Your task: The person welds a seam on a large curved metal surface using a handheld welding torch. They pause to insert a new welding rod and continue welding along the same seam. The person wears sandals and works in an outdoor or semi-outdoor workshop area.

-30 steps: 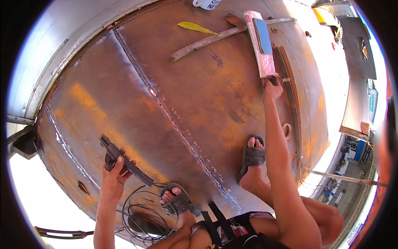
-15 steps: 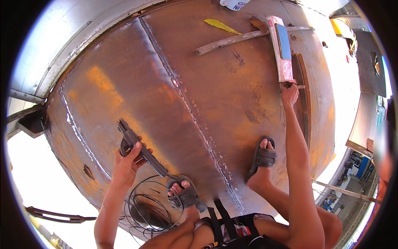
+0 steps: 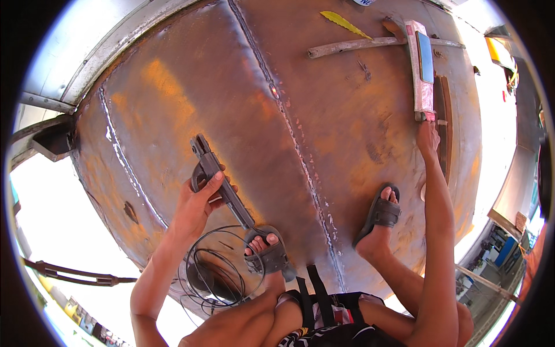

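My left hand (image 3: pixel 203 194) is wrapped around a dark welding electrode holder (image 3: pixel 222 179), its jaw end pointing up and away from me. No rod shows in the jaws. A thin black cable (image 3: pixel 192 254) loops beneath it beside my left sandal (image 3: pixel 266 257). Far out to the right, my right hand (image 3: pixel 428 139) is closed at the near end of a long pink-and-white packet (image 3: pixel 412 43). Its fingertips are partly hidden, so any small piece between them cannot be made out. A blue phone (image 3: pixel 425 58) lies on top of the packet.
I squat on a curved, rusty metal plate (image 3: pixel 231 87) with a long weld seam (image 3: pixel 298 147) between my feet. A small spot on the seam glows. Beyond lie a stick (image 3: pixel 352 47) and a yellow leaf (image 3: pixel 346 24). A metal strip (image 3: pixel 444 115) lies right of the packet.
The whole view has shifted, so the plate and both hands appear farther right. The left hand keeps its grip on the electrode holder; the right hand stays at the packet's near end.
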A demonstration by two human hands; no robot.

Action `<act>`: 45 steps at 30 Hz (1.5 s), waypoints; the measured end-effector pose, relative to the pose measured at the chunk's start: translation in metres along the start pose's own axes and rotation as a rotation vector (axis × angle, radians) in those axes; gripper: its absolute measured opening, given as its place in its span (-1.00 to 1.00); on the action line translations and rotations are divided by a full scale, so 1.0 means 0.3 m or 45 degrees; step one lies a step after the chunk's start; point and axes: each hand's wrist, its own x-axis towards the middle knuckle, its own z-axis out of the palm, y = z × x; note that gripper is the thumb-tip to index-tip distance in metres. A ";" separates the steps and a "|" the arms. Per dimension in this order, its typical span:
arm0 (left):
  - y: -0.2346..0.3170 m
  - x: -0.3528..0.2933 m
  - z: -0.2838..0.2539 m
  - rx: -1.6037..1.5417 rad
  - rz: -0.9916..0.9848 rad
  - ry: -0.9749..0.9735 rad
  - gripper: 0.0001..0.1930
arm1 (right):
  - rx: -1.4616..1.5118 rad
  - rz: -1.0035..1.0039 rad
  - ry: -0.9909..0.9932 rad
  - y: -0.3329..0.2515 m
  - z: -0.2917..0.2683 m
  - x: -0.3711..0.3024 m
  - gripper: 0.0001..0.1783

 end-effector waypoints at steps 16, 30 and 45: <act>-0.025 0.015 0.042 -0.309 -0.252 -0.144 -0.79 | 1.088 -0.517 -2.389 -0.063 -0.344 -0.694 -0.78; -0.114 -0.087 0.153 0.289 0.222 -0.286 -0.59 | 1.829 -0.776 -0.794 -0.915 -0.687 -0.550 -0.84; -0.035 -0.088 0.173 0.494 0.267 -0.159 -0.65 | 2.093 -0.869 -0.822 -1.032 -0.700 -0.505 -0.59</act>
